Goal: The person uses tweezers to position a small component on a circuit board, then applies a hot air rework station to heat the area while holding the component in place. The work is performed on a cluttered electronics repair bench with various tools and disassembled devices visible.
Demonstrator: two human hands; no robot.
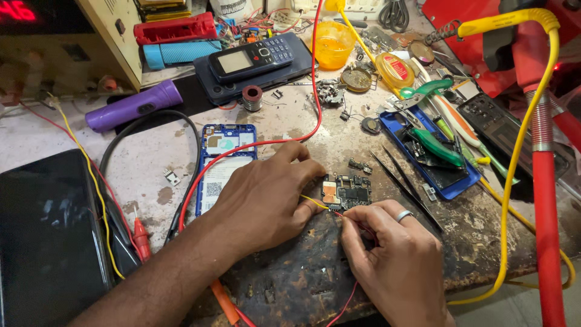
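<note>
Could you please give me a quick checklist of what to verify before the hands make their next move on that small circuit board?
1. Circuit board flat on the bench: ok.
2. Left hand steadying the yellow wire at the board: ok.
3. Right hand pinching the thin red wire: ok.
4. Wire tips actually on the contacts: cannot tell.
5. Tweezers within reach, right of the board: ok.
6. Bench around the board free of clutter: not ok.

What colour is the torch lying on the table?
The torch is purple, seen in the head view.
</note>
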